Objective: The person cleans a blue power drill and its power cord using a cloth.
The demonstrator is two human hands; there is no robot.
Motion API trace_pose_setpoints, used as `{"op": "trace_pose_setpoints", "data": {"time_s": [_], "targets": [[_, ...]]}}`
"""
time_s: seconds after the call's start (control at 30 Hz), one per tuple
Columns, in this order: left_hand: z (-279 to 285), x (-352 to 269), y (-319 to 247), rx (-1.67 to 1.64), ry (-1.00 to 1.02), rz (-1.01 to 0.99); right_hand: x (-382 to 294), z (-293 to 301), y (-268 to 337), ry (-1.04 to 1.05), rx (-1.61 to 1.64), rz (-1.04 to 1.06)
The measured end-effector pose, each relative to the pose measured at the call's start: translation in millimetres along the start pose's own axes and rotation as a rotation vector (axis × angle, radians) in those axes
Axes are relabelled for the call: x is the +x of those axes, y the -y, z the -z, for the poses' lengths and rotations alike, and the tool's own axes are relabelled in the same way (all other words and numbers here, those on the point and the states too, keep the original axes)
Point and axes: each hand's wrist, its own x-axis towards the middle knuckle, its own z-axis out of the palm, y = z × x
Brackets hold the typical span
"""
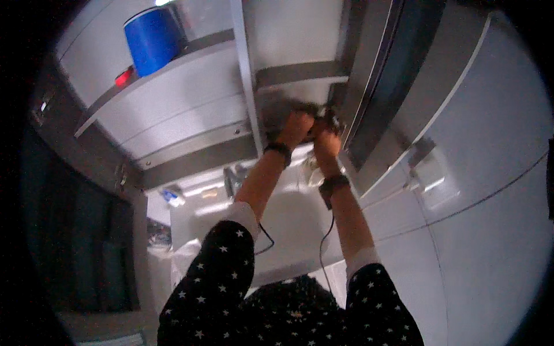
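Observation:
Both arms reach up into the narrow right-hand compartment of a wall cabinet. My left hand (299,124) is at its lower shelf, with curled fingers partly hidden. Close beside it, my right hand (327,142) is against a dark, blurred object with shiny spots (331,117). What this object is, and how firmly either hand grips it, cannot be told. Dark bands circle both wrists, and a thin cable (322,255) hangs from the right one.
A blue cylindrical container (151,43) and a small red item (124,77) stand on the left shelf (194,58). Below are a white washbasin (298,229), a faucet (231,179) and a blue-and-white item (172,195). An open cabinet door (433,82) and a tiled wall (484,259) are right.

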Motion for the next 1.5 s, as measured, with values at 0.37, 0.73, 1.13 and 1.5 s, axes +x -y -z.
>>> {"op": "trace_pose_setpoints", "data": {"time_s": [0.37,0.73,1.13,1.5], "targets": [[-35,29,1,-0.293,-0.009,0.021,-17,-7,12,-0.016,-0.234,0.023],[-31,-16,15,-0.289,-0.022,0.14,-12,-45,24,0.161,-0.053,0.018],[-20,-58,24,0.06,0.31,0.37,-3,-27,66,0.288,0.548,0.181],[12,-142,-60,-0.206,0.529,0.012,-165,17,-9,0.468,0.726,-0.015]]}}
